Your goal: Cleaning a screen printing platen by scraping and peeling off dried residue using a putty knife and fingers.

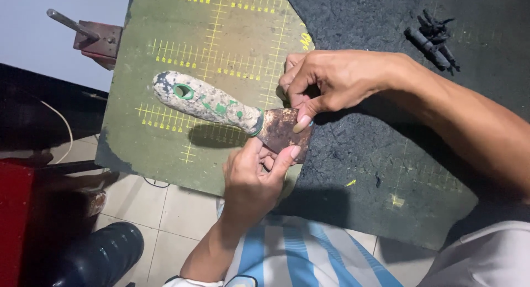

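Note:
A putty knife with a rusty blade (279,129) and a worn, paint-flecked green handle (207,101) hovers over a green cutting mat (182,55). My left hand (251,179) comes up from below and pinches the blade's lower edge between thumb and fingers. My right hand (326,82) reaches in from the right, its thumb pressed flat on the blade's upper face and its fingers curled behind. The handle points up and to the left, free of both hands.
The mat's right part is caked with a dark, crumbly layer (386,132). A small heap of black stubs (433,35) lies at the top right. A metal clamp-like tool (91,35) sits at the mat's top left corner. Tiled floor (165,209) and a black shoe (102,254) show below.

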